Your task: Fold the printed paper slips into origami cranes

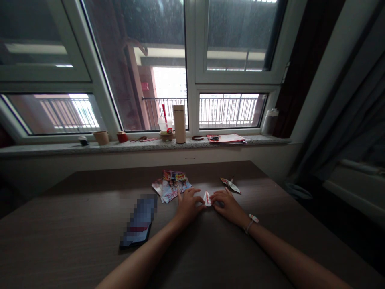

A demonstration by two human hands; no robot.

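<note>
A small piece of folded paper (pixel 207 198), white with red print and pointed at the top, is between my hands just above or on the dark table. The thumb and fingertips of my left hand (pixel 189 205) pinch its left edge. On the opposite edge, my right hand (pixel 226 204) grips it with closed fingers; a bracelet circles that wrist. Beyond my right hand lies a folded paper crane (pixel 231 185). Close to my left fingers is a fanned pile of colourful printed paper sheets (pixel 173 186). The paper's lower corners are partly covered by my fingers.
A phone (pixel 140 220) with a blurred-out screen lies left of my left arm on the brown table (pixel 75 224). Along the windowsill stand a tan bottle (pixel 179 124), a drink cup with a red straw (pixel 165 125), a paper cup (pixel 101 137), scissors (pixel 213 138) and papers (pixel 230 138).
</note>
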